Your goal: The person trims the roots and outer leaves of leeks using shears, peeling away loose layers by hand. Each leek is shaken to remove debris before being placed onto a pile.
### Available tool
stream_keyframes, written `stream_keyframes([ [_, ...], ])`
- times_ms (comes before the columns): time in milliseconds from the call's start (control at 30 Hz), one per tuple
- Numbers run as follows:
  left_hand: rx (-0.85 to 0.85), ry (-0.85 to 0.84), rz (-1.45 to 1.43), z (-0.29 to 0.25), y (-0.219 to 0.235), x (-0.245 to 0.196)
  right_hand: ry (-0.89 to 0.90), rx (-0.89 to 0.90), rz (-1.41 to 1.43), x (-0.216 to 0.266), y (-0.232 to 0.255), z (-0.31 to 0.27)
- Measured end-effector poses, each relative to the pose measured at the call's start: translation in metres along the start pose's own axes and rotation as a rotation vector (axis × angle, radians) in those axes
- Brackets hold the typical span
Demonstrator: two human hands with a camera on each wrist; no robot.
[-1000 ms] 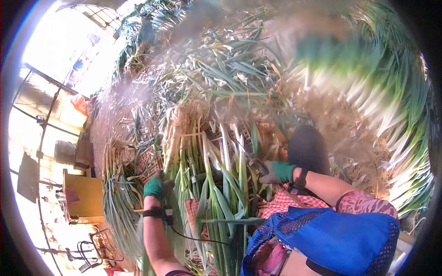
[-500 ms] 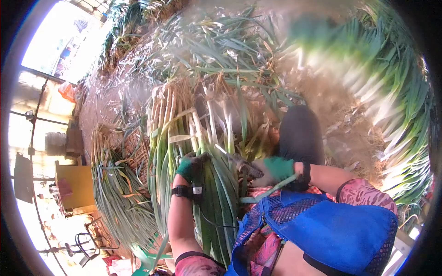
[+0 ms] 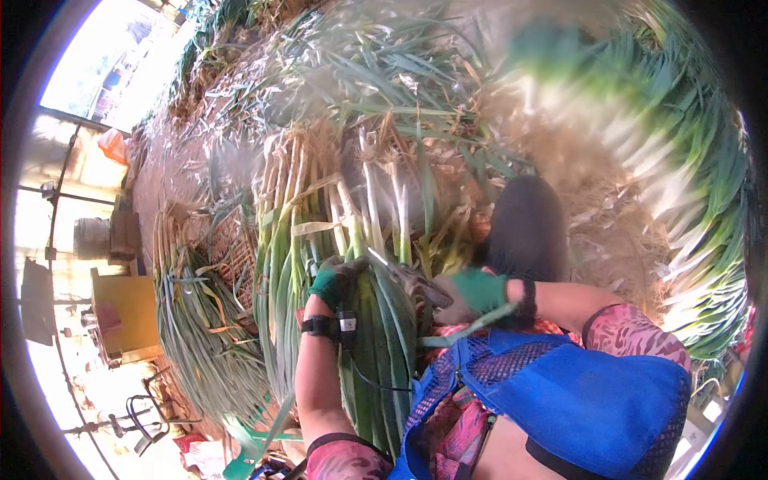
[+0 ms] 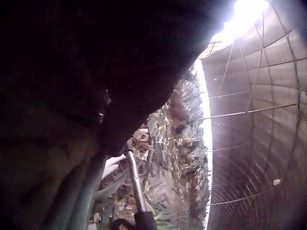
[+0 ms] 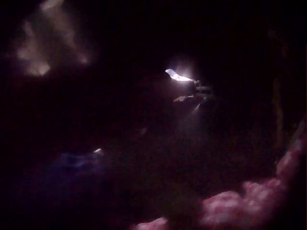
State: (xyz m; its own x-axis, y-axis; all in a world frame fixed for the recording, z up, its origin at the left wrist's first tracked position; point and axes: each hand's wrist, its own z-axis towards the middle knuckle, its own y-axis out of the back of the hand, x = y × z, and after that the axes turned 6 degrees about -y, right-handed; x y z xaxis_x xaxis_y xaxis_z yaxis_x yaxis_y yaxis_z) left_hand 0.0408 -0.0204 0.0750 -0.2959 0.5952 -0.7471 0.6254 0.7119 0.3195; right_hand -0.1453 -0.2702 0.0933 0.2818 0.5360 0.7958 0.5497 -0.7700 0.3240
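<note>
In a green and dark glove, the left hand (image 3: 334, 284) grips green leek stalks (image 3: 376, 320) at the front of the large bunch. White stems and dry roots fan out beyond it. The right hand (image 3: 474, 293), gloved in the same way, holds a slim tool (image 3: 424, 286) whose pale tip lies close beside the left fingers. Against a dark close-up in the left wrist view, the tool's metal shaft (image 4: 136, 182) shows with leek leaves (image 4: 84, 199) nearby. The right wrist view is mostly black and hides the fingers.
A second leek bunch (image 3: 204, 320) lies on the left by a woven basket (image 3: 234, 250). Trimmed leaves (image 3: 384, 68) litter the ground ahead. A long curved row of leeks (image 3: 688, 216) runs down the right. A yellow box (image 3: 126, 314) stands far left.
The left hand has shifted right and upward from the bunch's left side onto its middle stalks. With the tool in it, the right hand has come slightly closer to the left.
</note>
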Motion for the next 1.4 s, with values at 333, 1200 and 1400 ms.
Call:
stream_keyframes([
  [333,0.000,-0.032,-0.261,0.003,-0.003,0.011,-0.170,0.039,0.154,0.012,0.020,0.032],
  [1200,-0.077,-0.857,0.647,0.027,0.025,0.084,-0.127,-0.203,-0.150,0.014,0.062,0.160],
  [1400,-0.095,-0.287,0.174,0.032,0.021,0.089,-0.142,-0.015,-0.111,0.046,0.043,0.101],
])
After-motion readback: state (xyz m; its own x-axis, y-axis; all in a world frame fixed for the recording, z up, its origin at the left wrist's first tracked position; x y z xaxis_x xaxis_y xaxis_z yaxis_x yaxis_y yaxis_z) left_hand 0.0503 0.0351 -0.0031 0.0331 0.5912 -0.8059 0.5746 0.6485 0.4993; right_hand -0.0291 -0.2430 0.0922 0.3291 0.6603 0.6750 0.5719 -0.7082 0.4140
